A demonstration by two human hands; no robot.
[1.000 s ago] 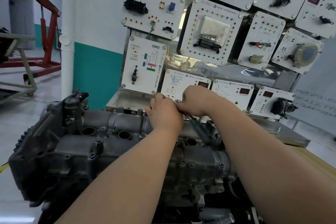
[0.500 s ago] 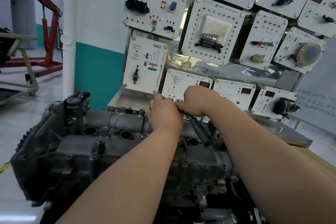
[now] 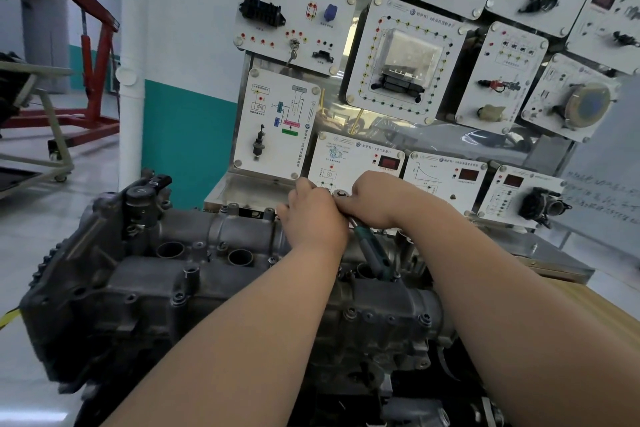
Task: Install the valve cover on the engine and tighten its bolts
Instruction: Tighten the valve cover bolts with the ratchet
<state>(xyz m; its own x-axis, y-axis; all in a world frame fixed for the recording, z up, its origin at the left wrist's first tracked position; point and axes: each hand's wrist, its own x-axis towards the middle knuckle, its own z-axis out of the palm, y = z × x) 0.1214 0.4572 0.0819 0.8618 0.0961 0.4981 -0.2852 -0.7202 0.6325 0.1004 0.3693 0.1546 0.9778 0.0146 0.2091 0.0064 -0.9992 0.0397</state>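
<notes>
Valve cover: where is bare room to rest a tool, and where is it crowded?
Free: metal ledge between engine and panels; wooden bench right of engine. Crowded: cover's far edge, where left hand and right hand meet the ratchet.

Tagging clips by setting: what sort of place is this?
Likely an automotive training workshop: a bare engine being worked on, white demo panels with sensors and readouts behind it, a red hoist at far left.

The dark grey cast-metal valve cover (image 3: 156, 288) is seen to be matt and slightly rough. The bright steel ratchet wrench (image 3: 372, 251) is polished at the head, and its dark green handle looks like smooth plastic. The white plastic instrument panels (image 3: 277, 135) are glossy. The pale wooden tabletop (image 3: 595, 305) is finished matt.
</notes>
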